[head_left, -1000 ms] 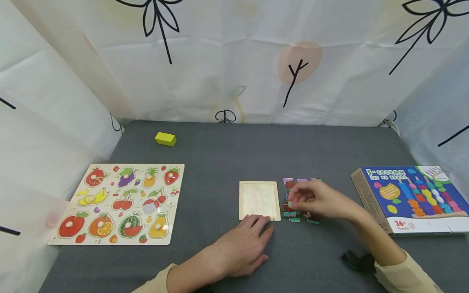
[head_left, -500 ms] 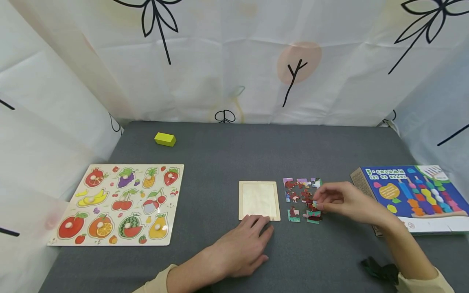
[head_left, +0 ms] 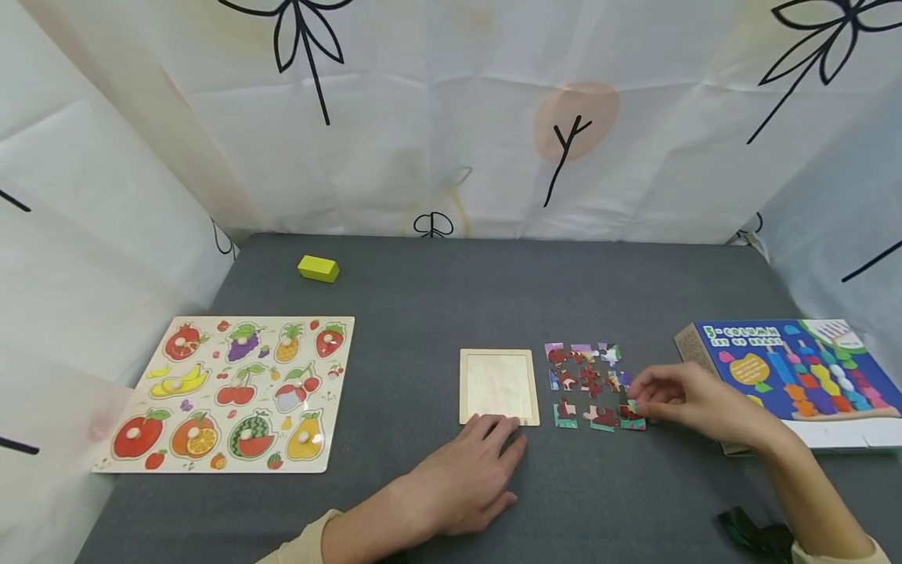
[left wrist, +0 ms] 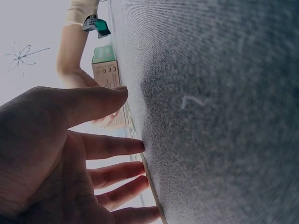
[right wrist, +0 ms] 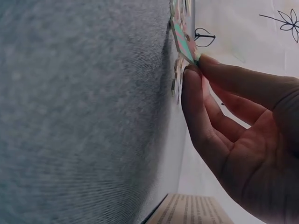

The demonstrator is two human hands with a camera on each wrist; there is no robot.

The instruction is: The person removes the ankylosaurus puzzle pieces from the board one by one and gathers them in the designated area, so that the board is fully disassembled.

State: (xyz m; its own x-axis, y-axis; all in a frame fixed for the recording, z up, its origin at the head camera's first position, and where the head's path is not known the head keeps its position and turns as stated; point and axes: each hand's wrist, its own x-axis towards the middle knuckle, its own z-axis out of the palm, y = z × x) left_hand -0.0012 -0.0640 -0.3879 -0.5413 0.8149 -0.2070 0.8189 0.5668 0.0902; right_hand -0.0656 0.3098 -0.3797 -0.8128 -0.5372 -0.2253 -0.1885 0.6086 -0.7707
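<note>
My right hand (head_left: 690, 401) pinches the corner piece (right wrist: 183, 43) of a jigsaw puzzle between thumb and index finger. In the right wrist view that piece tilts up off the table, its edge striped green and pink. Several other puzzle pieces (head_left: 590, 382) lie in loose rows left of the hand, showing brown, purple and green print. Beside them is a shallow wooden tray (head_left: 496, 385) with a raised rim. My left hand (head_left: 474, 474) rests with fingers extended, fingertips at the tray's near edge; the left wrist view shows them spread against that rim.
A wooden fruit puzzle board (head_left: 218, 410) lies on the left. A yellow block (head_left: 319, 269) sits near the back left. On the right stands a blue game box (head_left: 810, 384), close to the right hand. White printed cloth (head_left: 437, 141) walls the grey table on its far side and flanks.
My right hand has moved rightward from the left column of pieces to the bottom right one. The pieces it covered now show, with the right column shifted outward. My left hand stays still.
</note>
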